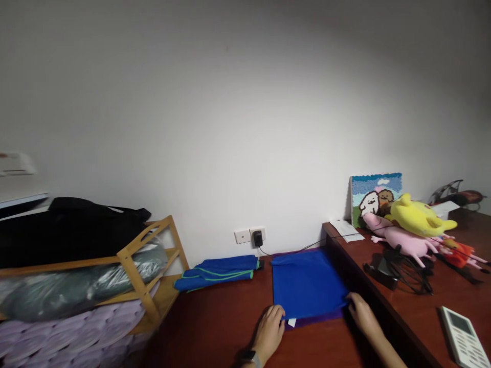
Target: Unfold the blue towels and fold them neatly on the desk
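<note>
A blue cloth [309,286] lies spread flat on the dark red-brown tabletop. Purple fabric [318,318] shows along its near edge, with a small white tag [292,322] sticking out. My left hand [270,324], with a watch on the wrist, is closed at the blue cloth's near left corner. At the near right corner, my right hand [360,312] has its fingers closed on the cloth's edge. Left of it, against the wall, lies a folded blue cloth [222,272] with green edging.
A raised desk [414,312] borders the right side, holding plush toys [422,220], a dog picture [374,197], glasses-like black items with cables [406,271] and a white remote [466,335]. A plugged-in adapter [258,238] trails a cable. A wooden rack [132,276] stands at left.
</note>
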`<state>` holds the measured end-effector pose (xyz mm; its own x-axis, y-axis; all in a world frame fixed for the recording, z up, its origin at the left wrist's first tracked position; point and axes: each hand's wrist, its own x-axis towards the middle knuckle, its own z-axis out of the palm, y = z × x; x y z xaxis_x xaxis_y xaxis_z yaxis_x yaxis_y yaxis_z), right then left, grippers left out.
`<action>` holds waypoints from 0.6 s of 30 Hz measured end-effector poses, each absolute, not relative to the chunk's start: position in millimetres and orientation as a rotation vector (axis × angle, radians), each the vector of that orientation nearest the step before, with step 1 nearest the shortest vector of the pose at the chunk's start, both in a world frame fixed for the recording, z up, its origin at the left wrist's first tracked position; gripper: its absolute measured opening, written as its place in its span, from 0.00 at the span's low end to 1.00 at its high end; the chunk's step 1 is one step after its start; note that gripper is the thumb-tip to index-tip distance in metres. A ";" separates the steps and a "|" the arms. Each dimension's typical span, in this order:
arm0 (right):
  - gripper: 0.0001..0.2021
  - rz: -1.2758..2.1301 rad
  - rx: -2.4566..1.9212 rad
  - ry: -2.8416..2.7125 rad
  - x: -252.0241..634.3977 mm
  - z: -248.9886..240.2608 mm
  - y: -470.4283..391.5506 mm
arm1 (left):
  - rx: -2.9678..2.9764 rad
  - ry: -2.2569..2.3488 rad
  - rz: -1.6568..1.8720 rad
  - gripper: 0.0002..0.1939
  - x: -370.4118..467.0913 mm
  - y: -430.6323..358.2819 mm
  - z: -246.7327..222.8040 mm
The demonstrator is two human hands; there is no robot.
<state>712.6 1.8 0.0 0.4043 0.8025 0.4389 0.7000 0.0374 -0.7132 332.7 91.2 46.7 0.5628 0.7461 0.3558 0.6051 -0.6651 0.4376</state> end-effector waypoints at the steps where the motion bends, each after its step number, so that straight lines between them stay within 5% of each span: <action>1: 0.13 0.181 -1.707 -1.337 712.6 -3.1 0.8 | 2.530 1.112 0.757 0.14 332.2 91.3 44.8; 8: 0.23 0.257 -1.838 -1.339 710.1 -11.0 -1.8 | 2.627 1.074 0.688 0.23 340.6 101.2 34.1; 18: 0.22 0.180 -1.984 -1.503 664.1 -4.3 -86.3 | 2.766 1.078 0.826 0.24 285.4 34.9 9.5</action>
